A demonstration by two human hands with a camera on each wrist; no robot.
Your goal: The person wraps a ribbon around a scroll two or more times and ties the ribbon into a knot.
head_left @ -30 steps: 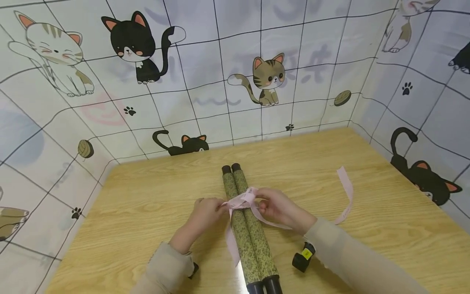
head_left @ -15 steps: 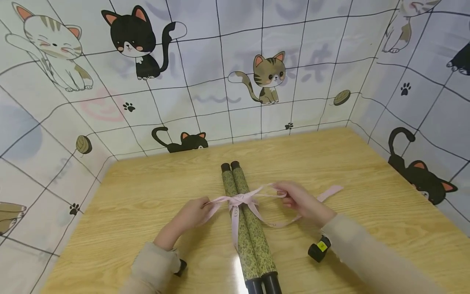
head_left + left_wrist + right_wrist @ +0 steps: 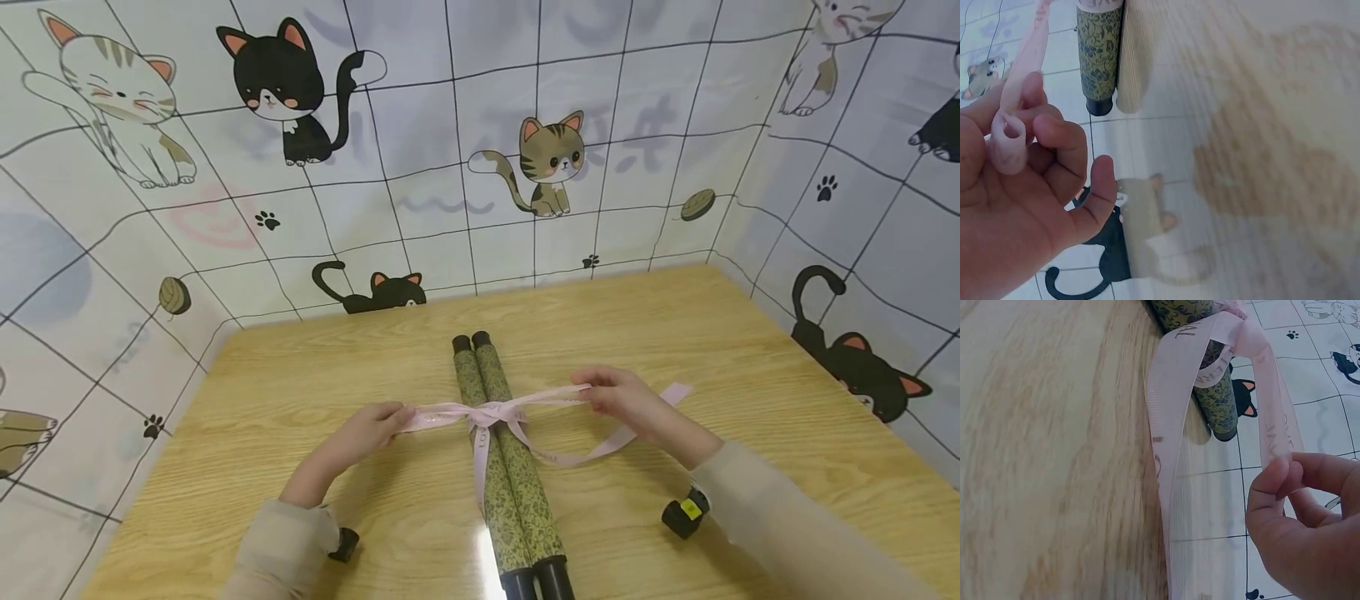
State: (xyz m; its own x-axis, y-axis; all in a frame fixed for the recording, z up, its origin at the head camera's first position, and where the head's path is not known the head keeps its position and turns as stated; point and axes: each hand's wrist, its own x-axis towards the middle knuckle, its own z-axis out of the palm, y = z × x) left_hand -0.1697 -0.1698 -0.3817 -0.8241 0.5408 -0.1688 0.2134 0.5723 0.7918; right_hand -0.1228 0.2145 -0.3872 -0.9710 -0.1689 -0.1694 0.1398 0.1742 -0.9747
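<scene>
Two patterned green scrolls (image 3: 517, 500) with black ends lie side by side on the table. A pink printed ribbon (image 3: 495, 412) is knotted around both of them near the middle. To the left, my left hand (image 3: 367, 433) pinches one ribbon loop, whose folded end (image 3: 1010, 140) shows between thumb and fingers in the left wrist view. On the other side my right hand (image 3: 626, 400) pinches the second loop (image 3: 1274, 419) between thumb and fingertips. Both loops stretch nearly straight out from the knot. One loose tail hangs over the scrolls; the longer one curves right, passing beneath my right hand.
The wooden table (image 3: 315, 358) meets a cat-print wall covering (image 3: 480, 233) at the back and sides. Small black wrist devices (image 3: 684, 512) sit under both sleeves. A bright reflection lies beside the near end of the scrolls.
Both hands have moved apart from the knot, left hand leftward and right hand rightward, drawing the loops out and the knot tighter. The long tail on the right has shifted too.
</scene>
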